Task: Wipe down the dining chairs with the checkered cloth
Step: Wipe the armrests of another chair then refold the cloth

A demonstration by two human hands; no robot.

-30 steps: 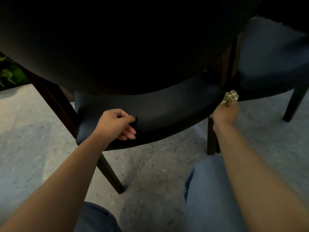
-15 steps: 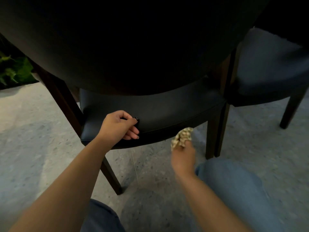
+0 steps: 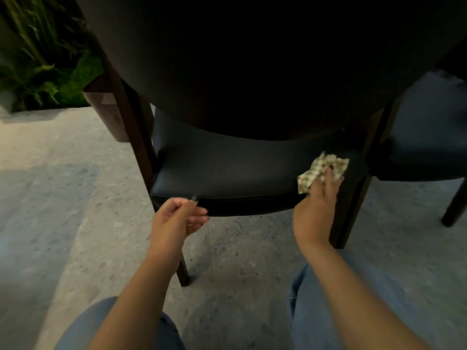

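Observation:
A dark dining chair (image 3: 227, 170) with a padded seat and wooden legs stands right in front of me, seen from behind and below its curved backrest. The checkered cloth (image 3: 319, 170) is bunched on the rear right corner of the seat. My right hand (image 3: 314, 208) holds the cloth there and presses it against the seat. At the seat's back edge my left hand (image 3: 177, 221) is curled, and its fingers pinch a small tab (image 3: 194, 197).
A second dark chair (image 3: 429, 137) stands close on the right, one of its legs (image 3: 454, 205) on the speckled stone floor (image 3: 63, 210). Green plants (image 3: 45, 72) and a wooden block (image 3: 106, 109) are at the upper left. My knees in jeans are at the bottom.
My right hand dropped with the cloth from the chair's right post to below the seat edge, then rose onto the seat's rear right corner. My left hand stayed at the seat's back edge.

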